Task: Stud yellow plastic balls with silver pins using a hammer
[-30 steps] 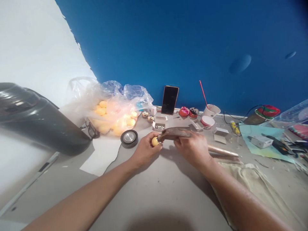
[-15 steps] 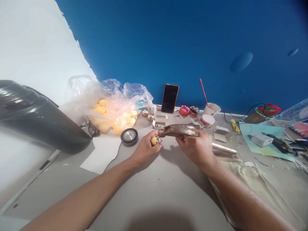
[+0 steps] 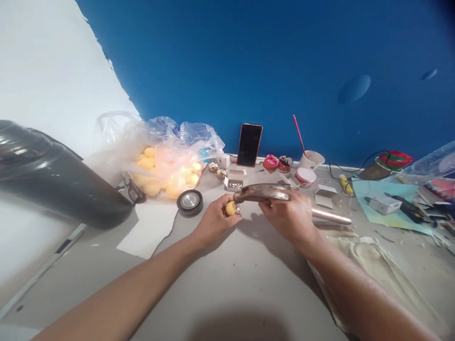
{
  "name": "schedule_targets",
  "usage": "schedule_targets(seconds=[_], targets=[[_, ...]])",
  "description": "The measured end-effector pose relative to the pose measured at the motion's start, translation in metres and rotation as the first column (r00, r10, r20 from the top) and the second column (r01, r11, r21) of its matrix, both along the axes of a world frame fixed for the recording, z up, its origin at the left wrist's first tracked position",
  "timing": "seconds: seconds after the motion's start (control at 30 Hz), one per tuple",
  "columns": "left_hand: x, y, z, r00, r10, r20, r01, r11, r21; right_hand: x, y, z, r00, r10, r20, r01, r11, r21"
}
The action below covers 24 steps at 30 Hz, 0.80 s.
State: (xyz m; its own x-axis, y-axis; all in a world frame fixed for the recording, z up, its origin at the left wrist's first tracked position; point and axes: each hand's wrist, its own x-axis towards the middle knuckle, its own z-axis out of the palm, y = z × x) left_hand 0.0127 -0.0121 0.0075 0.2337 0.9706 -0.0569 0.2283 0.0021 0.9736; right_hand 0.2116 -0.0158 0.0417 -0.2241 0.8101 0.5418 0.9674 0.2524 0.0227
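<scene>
Between the thumb and fingers of my left hand is a small yellow ball with shiny metal studs on its right side. My right hand grips a worn metal claw hammer close to its head, with the copper-coloured handle sticking out to the right. The hammer's face hangs at the top of the ball; whether they touch I cannot tell. Just beyond the hands stands an open small box of shiny tacks. Two studded balls rest to its left.
A plastic bag of yellow balls lies at left, near a round black-and-silver object. A phone leans on the blue wall. Further right are a white cup, a red-rimmed lid, a beige cloth and scattered tools.
The ball has turned in my left hand, so more plain yellow faces me and the studs point right. The hammer stays above it, nearly in place. The view has shifted slightly.
</scene>
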Motion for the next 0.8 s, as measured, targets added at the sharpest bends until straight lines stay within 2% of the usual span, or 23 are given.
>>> schedule_targets(seconds=[0.07, 0.2, 0.33, 0.47, 0.63, 0.8], targets=[[0.0003, -0.0004, -0.0004, 1.000, 0.007, -0.017, -0.007, 1.000, 0.015, 0.0002, 0.0008, 0.0012, 0.999, -0.042, -0.006, 0.042, 0.999, 0.003], [0.0005, -0.0007, -0.0009, 0.997, -0.026, 0.073, 0.024, 0.999, 0.021, -0.0010, 0.0022, 0.0018, 1.000, 0.006, 0.030, -0.004, 0.997, -0.071], [0.0007, 0.0000, -0.0022, 0.992, -0.021, 0.124, 0.022, 1.000, -0.014, -0.0009, 0.0027, 0.0002, 0.998, -0.061, 0.004, 0.061, 0.998, -0.001], [0.0008, 0.0006, -0.0036, 0.980, -0.025, 0.196, 0.032, 0.999, -0.034, 0.0001, 0.0026, -0.0008, 0.999, 0.011, 0.031, -0.010, 0.999, -0.038], [0.0001, 0.0031, -0.0029, 0.984, 0.019, 0.175, -0.007, 0.998, -0.066, 0.0017, 0.0020, 0.0019, 0.999, -0.037, 0.006, 0.036, 0.999, 0.023], [-0.0004, 0.0029, -0.0006, 0.988, 0.006, 0.152, 0.006, 0.997, -0.079, -0.0010, 0.0007, 0.0006, 1.000, 0.023, 0.022, -0.022, 0.998, -0.051]])
